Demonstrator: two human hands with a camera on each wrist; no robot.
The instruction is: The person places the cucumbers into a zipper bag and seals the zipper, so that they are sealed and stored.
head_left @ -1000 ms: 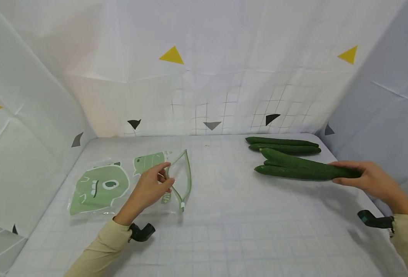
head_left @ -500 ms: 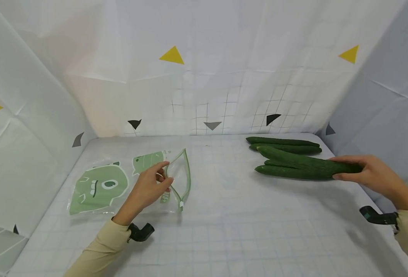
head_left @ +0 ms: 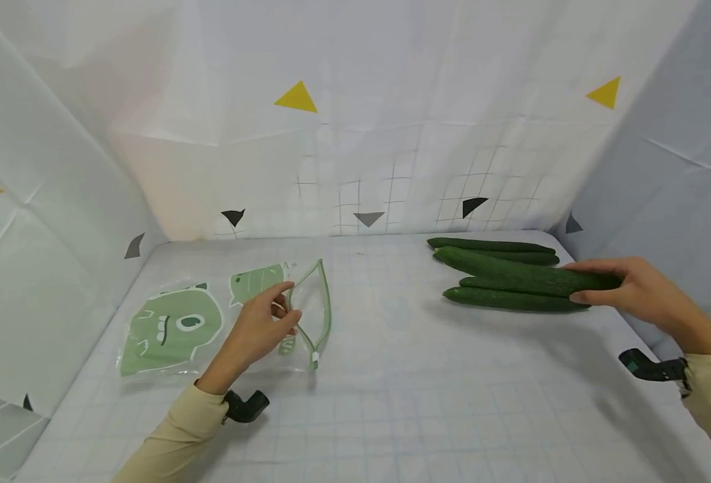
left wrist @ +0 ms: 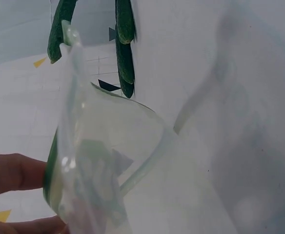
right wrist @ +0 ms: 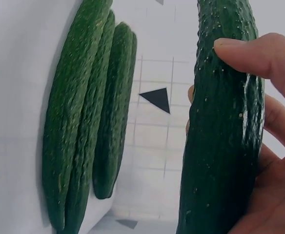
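Observation:
My right hand (head_left: pixel 651 295) grips the near end of a dark green cucumber (head_left: pixel 482 265), raised above the table. In the right wrist view, the thumb lies across this cucumber (right wrist: pixel 220 146). Below it, two cucumbers (head_left: pixel 506 299) lie side by side on the table. My left hand (head_left: pixel 259 332) pinches one lip of a clear zip bag (head_left: pixel 328 302) with a green cartoon print (head_left: pixel 177 325). The bag's mouth gapes toward the right, its white slider (head_left: pixel 316 356) at the near corner. From the left wrist, the clear plastic (left wrist: pixel 98 170) hides part of the fingers.
Behind the held cucumber, two more cucumbers (head_left: pixel 491 244) lie at the table's back right. White cloth walls (head_left: pixel 367 87) with yellow and black triangles enclose the back and sides of the white gridded table (head_left: pixel 379 402).
My right hand has lifted the held cucumber upward, away from the two beneath it, which now show as separate. The left hand and the bag stay almost still.

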